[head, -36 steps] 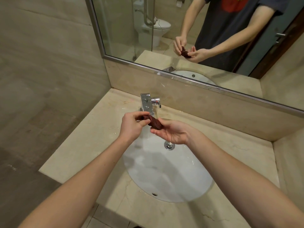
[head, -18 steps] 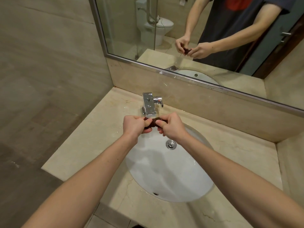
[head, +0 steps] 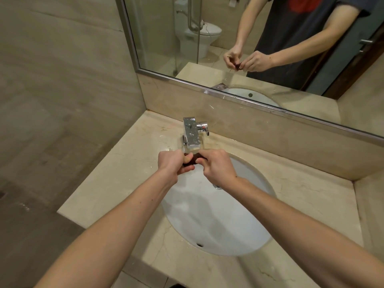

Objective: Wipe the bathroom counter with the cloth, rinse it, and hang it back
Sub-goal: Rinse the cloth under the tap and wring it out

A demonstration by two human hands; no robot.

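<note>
**Wringing the cloth over the sink**

Head view: both hands are closing tight around a small dark cloth [head: 192,159], bunched into a short roll between them. The left hand [head: 173,163] is gripping one end, the right hand [head: 216,165] the other, just below the tap [head: 192,133] at the back edge of the worktop [head: 124,173] and over the rear of the sink [head: 218,221]. No running water is showing clearly. This is looking like the squeeze-out at the close of rinsing. Next is calling for opposite twists, then shaking the cloth open and carrying it to its hanging place, which is not in view.
</note>
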